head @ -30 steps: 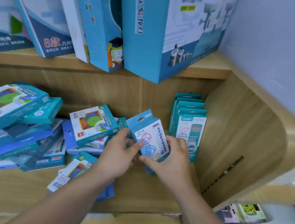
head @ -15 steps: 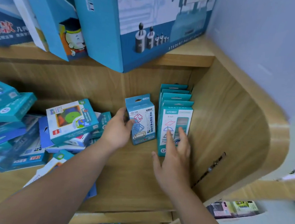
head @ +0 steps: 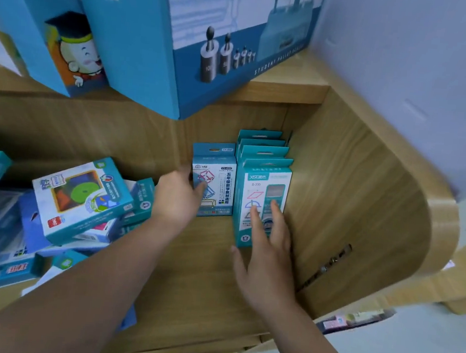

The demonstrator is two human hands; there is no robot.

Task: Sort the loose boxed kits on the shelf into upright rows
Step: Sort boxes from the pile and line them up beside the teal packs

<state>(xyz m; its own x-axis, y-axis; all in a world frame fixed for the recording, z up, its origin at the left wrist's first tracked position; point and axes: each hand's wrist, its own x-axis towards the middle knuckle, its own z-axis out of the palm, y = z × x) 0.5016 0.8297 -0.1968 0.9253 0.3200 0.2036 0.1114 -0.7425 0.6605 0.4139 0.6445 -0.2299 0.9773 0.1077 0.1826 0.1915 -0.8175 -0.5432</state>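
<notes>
Wooden shelf carries the geometry kit upright, gripped by the left hand, just left of the row of teal kits — the right hand presses flat on that row's front. Farther left a heap of loose boxes lies unsorted; most work seemingly remains.

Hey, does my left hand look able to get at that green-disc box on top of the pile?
Probably yes. The green-disc box lies uncovered atop the pile, just beside the left hand, with nothing between them; that hand would first let go of the cube-frame box.
</notes>
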